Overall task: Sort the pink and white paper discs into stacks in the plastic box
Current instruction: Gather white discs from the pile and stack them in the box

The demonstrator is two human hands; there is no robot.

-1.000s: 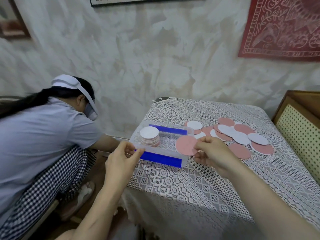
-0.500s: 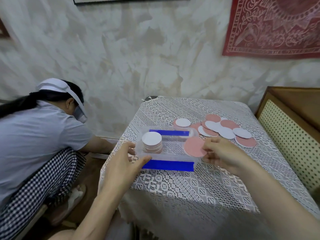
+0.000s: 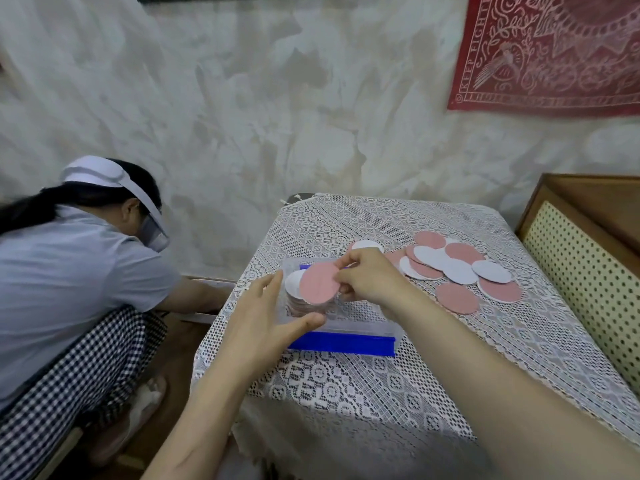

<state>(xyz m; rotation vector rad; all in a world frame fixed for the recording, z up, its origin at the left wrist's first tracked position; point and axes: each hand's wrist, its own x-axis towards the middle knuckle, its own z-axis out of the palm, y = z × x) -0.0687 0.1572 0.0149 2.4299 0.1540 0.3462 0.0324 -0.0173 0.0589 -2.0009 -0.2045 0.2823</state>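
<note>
Right hand (image 3: 370, 279) pinches a pink disc (image 3: 318, 285); left hand (image 3: 265, 322) open, fingers straight

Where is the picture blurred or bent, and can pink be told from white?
Head view: the wide lens stretches the corners; the upper-left wall is smeared; soft light, no glare; the pink disc in the right hand and the loose discs read clearly.

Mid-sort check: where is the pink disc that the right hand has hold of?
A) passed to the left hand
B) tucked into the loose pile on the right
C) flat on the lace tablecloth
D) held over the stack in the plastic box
D: the right hand pinches the pink disc by its edge, above the stack inside the plastic box, partly covering the stack's white top.
</note>
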